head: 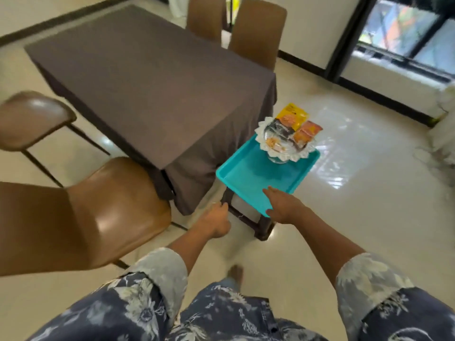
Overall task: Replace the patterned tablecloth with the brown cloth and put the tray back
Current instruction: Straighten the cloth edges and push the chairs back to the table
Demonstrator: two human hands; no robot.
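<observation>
Hands reach out ahead of me, well apart from each other, both toward the tray (246, 178). My right hand (283, 205) is spread at the tray's near edge. Its thumb lies over the teal rim and its fingers are straight at the near corner. Through the blur I cannot tell whether it really presses on the plastic. My left hand (216, 221) is lower and to the left, short of the tray. Its fingers are loosely curled and hold nothing, just beside a leg of the stool (262, 228).

The tray sits on that dark stool, off the table's near right corner and just beside the hanging cloth. At its far end stands a glass dish (278, 141) on a white lace doily, with snack packets (295, 124) in yellow and orange piled in it.

The brown cloth (147, 82) covers the whole table top, lying smooth. It falls over the sides and folds softly at the near corner.

Brown chairs stand around the table. The near chair (98, 205) is close on my left, the side chair (32, 119) stands further left, and two far chairs (258, 33) are at the opposite side. The pale floor (344, 217) is glossy and mirrors light from the window (406, 33) at the upper right. My foot (235, 271) shows on the floor below my hands, and floral sleeves (162, 274) cover my arms to the forearm.
</observation>
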